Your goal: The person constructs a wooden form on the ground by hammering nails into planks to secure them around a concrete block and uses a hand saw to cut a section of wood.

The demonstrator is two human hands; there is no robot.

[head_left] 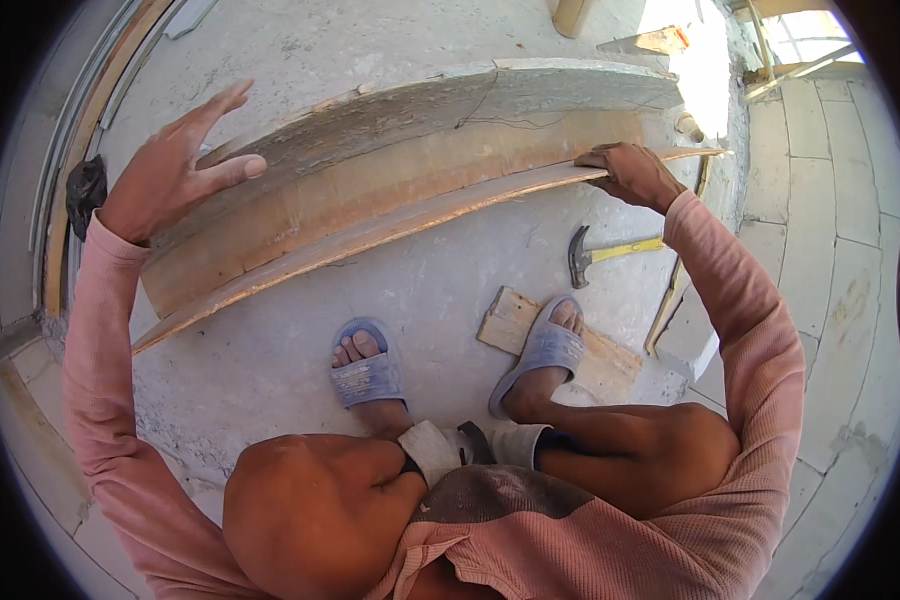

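Observation:
A long, thin wooden board (410, 216) stretches across in front of my feet, its light edge facing me. My right hand (632, 177) has its fingers and thumb closed round that edge near the right end. Behind it lie a brown wooden face (370, 178) and a grey, cement-stained board (400, 112), forming a long trough-like shape. Over the left end hovers my left hand (185, 170), thumb and fingers spread, holding nothing. Whether its palm touches the wood I cannot tell. A claw hammer (582, 257) with a yellow handle lies on the floor below my right hand.
My sandalled right foot rests on a wood offcut (510, 320). A black plastic bag (87, 195) sits by long rails (62, 200) at the left. A pale block (688, 340) lies right of the hammer. Wall blocks (810, 200) run along the right side.

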